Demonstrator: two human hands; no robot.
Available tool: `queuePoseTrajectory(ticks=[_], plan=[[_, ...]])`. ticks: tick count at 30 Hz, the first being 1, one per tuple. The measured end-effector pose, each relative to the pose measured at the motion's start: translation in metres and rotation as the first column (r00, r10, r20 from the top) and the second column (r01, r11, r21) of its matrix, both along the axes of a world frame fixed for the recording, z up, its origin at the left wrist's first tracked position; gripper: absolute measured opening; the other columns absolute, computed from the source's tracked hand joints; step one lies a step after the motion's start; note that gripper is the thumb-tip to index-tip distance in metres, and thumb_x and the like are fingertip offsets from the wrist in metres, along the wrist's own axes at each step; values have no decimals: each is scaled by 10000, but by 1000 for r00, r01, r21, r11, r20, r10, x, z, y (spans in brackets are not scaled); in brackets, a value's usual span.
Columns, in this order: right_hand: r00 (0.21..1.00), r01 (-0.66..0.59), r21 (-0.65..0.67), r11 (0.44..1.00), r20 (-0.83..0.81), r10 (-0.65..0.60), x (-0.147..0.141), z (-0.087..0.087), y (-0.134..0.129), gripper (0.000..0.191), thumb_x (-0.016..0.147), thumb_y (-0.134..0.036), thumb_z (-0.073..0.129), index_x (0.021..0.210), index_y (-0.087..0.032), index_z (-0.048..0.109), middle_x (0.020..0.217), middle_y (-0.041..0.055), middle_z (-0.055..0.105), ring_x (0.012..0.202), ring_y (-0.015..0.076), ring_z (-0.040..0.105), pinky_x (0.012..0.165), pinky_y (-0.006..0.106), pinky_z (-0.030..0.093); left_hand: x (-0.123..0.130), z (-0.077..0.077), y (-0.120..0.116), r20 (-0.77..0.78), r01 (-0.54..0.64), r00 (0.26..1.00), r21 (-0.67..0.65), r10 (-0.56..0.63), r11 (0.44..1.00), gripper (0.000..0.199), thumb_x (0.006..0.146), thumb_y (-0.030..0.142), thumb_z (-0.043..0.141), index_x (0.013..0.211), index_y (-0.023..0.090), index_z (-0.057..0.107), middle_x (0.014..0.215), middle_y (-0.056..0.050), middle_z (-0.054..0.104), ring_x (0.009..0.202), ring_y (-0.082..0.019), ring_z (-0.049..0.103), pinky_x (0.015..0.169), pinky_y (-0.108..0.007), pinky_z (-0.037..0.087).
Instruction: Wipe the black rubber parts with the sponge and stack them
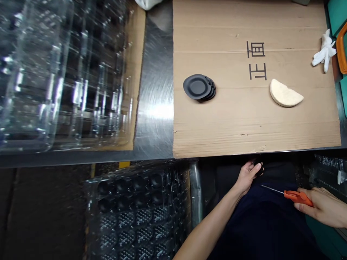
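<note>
My left hand (246, 176) is closed around a small dark piece (259, 169), held just below the table's front edge. Much of that piece is hidden by my fingers and blends into the dark clothing behind it. In my right hand (322, 205) is a slim tool with an orange handle, which looks like a screwdriver (296, 196). Its thin metal shaft points left toward my left hand, and the tip is apart from the dark piece. On the cardboard sheet (217, 126) above lies a short stack of black oval plastic parts (197, 87).
A cream half-round pad (286, 94) and a white glove (324, 51) lie on the cardboard's right side. Clear plastic trays (81, 79) fill the table's left. Below the edge stands another stack of trays (135, 216) with black parts. Green bins (337, 16) border the right.
</note>
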State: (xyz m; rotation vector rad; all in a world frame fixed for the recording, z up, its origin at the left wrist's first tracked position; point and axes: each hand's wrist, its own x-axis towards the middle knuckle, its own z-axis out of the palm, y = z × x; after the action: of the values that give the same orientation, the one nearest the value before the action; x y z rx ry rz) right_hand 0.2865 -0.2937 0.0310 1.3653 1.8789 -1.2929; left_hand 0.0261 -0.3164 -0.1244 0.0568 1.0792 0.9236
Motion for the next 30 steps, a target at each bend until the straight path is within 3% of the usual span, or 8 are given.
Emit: queuePoseTrajectory(ticks=[7,13,19,22,24,27,28,30], plan=[[999,35,-35,999,-8,-36,6,4,8,396,997,-631,458,972,-291,659,662,-15,625,657,221,635,607,297,403,-5,-9,2,43,-29,999,-10,30,1000,488,758,423,871,1114,148,683,1013,-77,704,877,-179,699,778,-317,576],[996,79,49,996,33,-81,-1,-13,-2,431,1012,-624,405,1088,-279,652,589,-26,567,600,229,629,617,301,410,-2,-6,10,232,-27,972,-75,44,997,414,827,436,811,1040,96,707,1093,-157,712,931,-254,725,839,-395,601],[986,168,42,985,-5,-168,-4,-24,-12,421,1030,-603,384,1151,-288,634,634,-36,578,555,207,607,568,292,408,-9,-16,14,332,-149,911,-290,245,945,394,943,459,665,1078,90,693,1114,-170,720,984,-263,736,929,-399,592],[973,229,60,972,-45,-227,3,-21,-12,400,1031,-574,422,1240,-299,624,665,-31,610,591,209,628,594,299,456,-12,-15,13,321,-101,932,-217,169,971,368,918,416,711,1107,100,694,1126,-170,719,988,-279,740,936,-439,589],[952,293,99,951,-126,-280,9,-20,-17,374,1018,-548,485,1250,-300,642,800,0,694,717,219,677,710,322,519,-10,-12,12,279,-40,957,-142,79,989,339,886,374,757,1090,108,702,1130,-166,723,979,-287,742,925,-462,593],[845,514,206,833,-291,-449,20,-24,-34,384,973,-529,599,1258,-284,676,1162,57,729,1040,250,690,966,371,528,-6,-9,11,189,62,981,-80,-46,995,336,860,342,789,1086,106,711,1163,-165,721,1006,-276,735,911,-425,602],[775,619,239,749,-345,-530,25,-28,-41,399,958,-533,624,1253,-271,686,1243,70,709,1124,260,670,1021,382,514,-6,-8,10,160,99,983,-73,-87,992,347,857,338,794,1101,106,710,1177,-166,719,1015,-266,732,905,-401,605],[568,822,286,492,-446,-691,34,-39,-53,443,927,-563,656,1222,-236,705,1302,95,688,1219,282,637,1070,406,501,-7,-7,9,110,181,979,-86,-171,980,361,847,328,807,1116,110,708,1195,-164,717,1003,-239,730,878,-356,611]])
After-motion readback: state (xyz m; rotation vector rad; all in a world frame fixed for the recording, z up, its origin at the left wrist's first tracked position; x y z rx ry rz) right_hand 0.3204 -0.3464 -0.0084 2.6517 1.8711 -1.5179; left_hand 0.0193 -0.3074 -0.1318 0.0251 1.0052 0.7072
